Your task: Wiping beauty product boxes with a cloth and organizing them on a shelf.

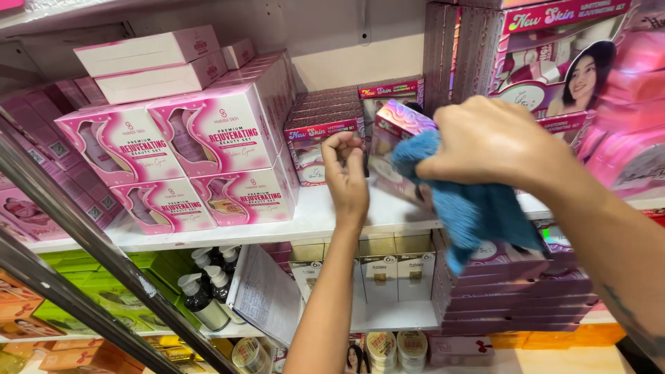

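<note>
My right hand (493,143) grips a blue cloth (474,208) and presses it against a tilted pink boxed set (393,142) on the white shelf (305,220). My left hand (345,176) has its fingers curled around the box's left edge and steadies it. The cloth hangs down over the shelf edge and hides the box's right part.
Stacked pink and white boxes (208,138) fill the shelf's left. Flat pink boxes (324,125) stand behind my left hand, tall ones (554,62) at right. Below are pump bottles (204,291), small gold-and-white boxes (379,273), green boxes (138,277). A metal rail (69,221) crosses the left.
</note>
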